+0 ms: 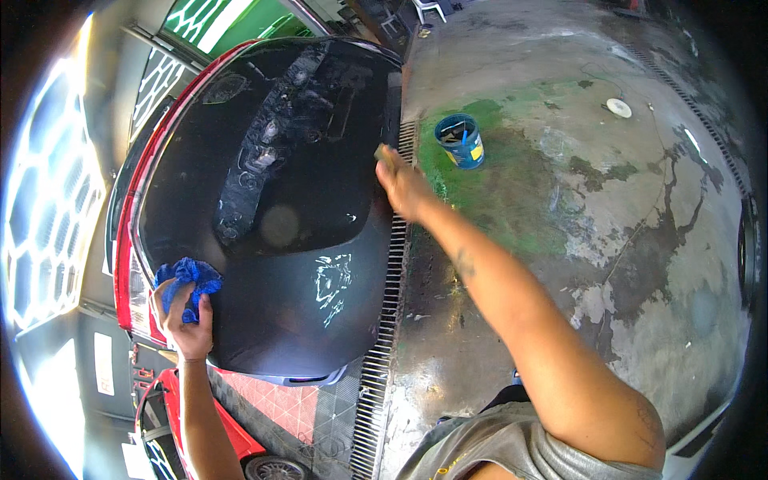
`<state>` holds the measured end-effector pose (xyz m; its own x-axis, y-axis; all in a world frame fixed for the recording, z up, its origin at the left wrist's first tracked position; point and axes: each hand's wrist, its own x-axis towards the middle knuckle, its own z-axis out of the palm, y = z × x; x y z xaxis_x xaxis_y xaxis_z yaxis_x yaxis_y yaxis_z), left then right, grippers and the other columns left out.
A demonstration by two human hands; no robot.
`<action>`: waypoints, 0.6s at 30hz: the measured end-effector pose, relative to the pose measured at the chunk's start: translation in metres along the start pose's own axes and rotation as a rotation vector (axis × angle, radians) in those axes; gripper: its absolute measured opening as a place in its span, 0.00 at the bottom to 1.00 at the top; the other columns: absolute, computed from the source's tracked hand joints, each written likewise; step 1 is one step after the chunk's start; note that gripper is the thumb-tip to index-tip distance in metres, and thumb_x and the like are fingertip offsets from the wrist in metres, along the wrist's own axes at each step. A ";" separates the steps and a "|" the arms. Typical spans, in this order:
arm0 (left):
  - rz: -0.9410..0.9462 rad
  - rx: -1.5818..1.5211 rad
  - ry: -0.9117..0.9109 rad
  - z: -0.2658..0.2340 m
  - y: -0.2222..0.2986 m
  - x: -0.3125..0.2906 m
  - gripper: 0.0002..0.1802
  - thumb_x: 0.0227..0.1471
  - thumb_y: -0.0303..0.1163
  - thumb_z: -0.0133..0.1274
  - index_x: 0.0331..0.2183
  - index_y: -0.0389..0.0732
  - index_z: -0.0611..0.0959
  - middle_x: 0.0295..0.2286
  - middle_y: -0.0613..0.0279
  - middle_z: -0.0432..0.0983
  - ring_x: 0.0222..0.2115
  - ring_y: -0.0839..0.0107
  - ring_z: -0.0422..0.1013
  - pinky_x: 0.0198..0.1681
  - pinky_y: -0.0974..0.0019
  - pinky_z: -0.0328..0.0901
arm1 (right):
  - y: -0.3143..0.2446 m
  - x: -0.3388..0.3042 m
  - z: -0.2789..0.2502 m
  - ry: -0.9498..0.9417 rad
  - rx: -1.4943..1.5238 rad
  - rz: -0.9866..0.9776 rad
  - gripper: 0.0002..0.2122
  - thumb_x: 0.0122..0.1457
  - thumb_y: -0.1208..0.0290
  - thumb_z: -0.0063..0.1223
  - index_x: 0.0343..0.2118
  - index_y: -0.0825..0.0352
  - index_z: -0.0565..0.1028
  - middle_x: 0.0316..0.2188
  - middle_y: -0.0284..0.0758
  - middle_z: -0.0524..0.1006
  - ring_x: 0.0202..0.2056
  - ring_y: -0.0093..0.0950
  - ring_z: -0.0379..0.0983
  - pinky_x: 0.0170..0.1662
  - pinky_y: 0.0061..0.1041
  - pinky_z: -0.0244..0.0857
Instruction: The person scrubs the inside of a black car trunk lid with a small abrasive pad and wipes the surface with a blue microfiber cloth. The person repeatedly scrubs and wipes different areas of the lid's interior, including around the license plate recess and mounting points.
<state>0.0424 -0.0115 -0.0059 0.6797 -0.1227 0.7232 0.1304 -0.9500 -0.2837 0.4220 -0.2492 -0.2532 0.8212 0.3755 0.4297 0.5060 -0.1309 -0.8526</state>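
The black car hood [272,200] fills the left half of the head view, glossy and mirroring an engine bay above it. The left hand [188,320] rests at the hood's near left edge, its grip pressed together around a bunched blue cloth [188,282] that sits on the paint just beside the red bodywork [124,272] bordering the hood. The right hand [402,188] reaches across to the hood's far right edge, fingers closed and pinching a small yellowish pad [382,152] held against the panel's rim. A patch of pale scratch-like streaks [332,286] shows on the hood's near right part, between the 2 hands and closer to the person.

Right of the hood runs a long metal drain grate [392,264], touching the hood's outline in the picture. Beyond the grate, well apart from the hood, a blue bucket [461,140] stands on a green-stained concrete floor [608,224]. A small white disc [618,107] lies farther right of the bucket.
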 end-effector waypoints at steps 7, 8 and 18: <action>-0.128 0.092 -0.121 -0.016 0.007 -0.013 0.26 0.55 0.28 0.69 0.56 0.40 0.88 0.56 0.45 0.75 0.60 0.44 0.72 0.68 0.45 0.63 | 0.146 -0.149 -0.087 0.090 -0.129 -0.097 0.22 0.79 0.60 0.41 0.67 0.68 0.71 0.62 0.57 0.75 0.58 0.62 0.73 0.62 0.49 0.67; -0.124 0.084 -0.107 -0.013 0.005 -0.008 0.25 0.56 0.29 0.69 0.56 0.40 0.88 0.56 0.46 0.75 0.60 0.45 0.71 0.68 0.45 0.62 | 0.234 -0.247 -0.102 0.077 -0.345 -0.039 0.18 0.76 0.62 0.44 0.59 0.69 0.75 0.54 0.56 0.78 0.53 0.59 0.75 0.57 0.49 0.69; -0.147 0.117 -0.070 -0.008 -0.014 -0.035 0.24 0.55 0.29 0.68 0.54 0.38 0.88 0.56 0.45 0.76 0.61 0.46 0.70 0.69 0.45 0.61 | 0.300 -0.813 -0.451 -0.664 -1.144 1.342 0.22 0.59 0.62 0.57 0.51 0.73 0.77 0.46 0.49 0.85 0.57 0.47 0.80 0.59 0.41 0.75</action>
<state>0.0109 0.0034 -0.0224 0.6955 0.0387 0.7175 0.3120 -0.9158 -0.2530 0.0250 -1.0075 -0.7245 0.6882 -0.2713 -0.6729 -0.1610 -0.9614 0.2229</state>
